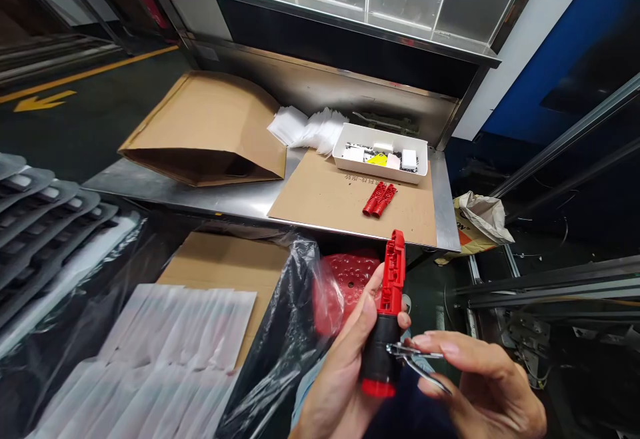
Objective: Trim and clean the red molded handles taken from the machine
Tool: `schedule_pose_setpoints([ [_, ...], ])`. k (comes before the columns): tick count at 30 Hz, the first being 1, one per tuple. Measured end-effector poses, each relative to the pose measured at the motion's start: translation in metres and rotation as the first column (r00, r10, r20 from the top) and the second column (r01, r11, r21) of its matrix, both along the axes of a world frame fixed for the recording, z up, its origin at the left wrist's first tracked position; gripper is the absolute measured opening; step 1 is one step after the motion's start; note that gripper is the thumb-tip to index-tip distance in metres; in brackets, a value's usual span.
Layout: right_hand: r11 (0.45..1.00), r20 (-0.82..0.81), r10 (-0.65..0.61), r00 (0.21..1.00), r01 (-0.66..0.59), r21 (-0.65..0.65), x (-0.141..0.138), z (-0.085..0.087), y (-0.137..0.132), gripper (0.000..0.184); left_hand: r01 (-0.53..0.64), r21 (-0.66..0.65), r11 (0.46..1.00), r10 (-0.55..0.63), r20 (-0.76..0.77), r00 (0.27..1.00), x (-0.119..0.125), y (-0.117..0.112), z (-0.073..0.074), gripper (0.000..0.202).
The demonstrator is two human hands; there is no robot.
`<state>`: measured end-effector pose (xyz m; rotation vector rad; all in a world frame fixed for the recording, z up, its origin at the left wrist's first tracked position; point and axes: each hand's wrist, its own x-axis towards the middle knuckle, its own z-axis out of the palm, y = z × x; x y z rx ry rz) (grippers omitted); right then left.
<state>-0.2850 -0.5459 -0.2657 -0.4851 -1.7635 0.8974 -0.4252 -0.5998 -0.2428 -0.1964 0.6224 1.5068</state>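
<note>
The left hand [336, 366] clenches one red-and-black plastic part [387, 312] upright, the right hand's [480, 379] fingers [436, 342] pinch one small metal tweezers [413, 357] against it, and past them on the table [200, 200] two red parts [379, 199] lie on a cardboard sheet [320, 202] beside one white tray [380, 152] of white and yellow pieces

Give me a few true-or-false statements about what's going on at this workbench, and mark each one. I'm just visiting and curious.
The left hand holds a red-and-black part. True.
The right hand holds a roll of tape. False: it holds a small metal tool.
Two red parts lie on a cardboard sheet. True.
The white tray stands on the floor. False: it is up on the steel table.
</note>
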Motion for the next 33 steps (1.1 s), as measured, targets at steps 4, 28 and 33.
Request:
schedule_pose_setpoints([
  [4, 1.0, 0.001, -0.001, 1.0, 0.001, -0.004, -0.001, 0.001, 0.001, 0.038, 0.0, -0.013, 1.0, 0.0, -0.003, 1.0, 0.0, -0.001, 0.001, 0.055],
  [28, 0.956, -0.043, 0.105, 0.994, -0.113, -0.27, -0.006, 0.008, 0.016, 0.023, -0.041, -0.042, 0.998, 0.037, -0.089, 0.995, -0.004, 0.006, 0.001, 0.055],
  [33, 0.902, -0.117, 0.081, 0.99, -0.123, -0.415, 0.001, 0.014, 0.02, 0.028, -0.046, -0.061, 0.997, 0.043, -0.048, 0.998, -0.006, 0.005, 0.003, 0.049],
])
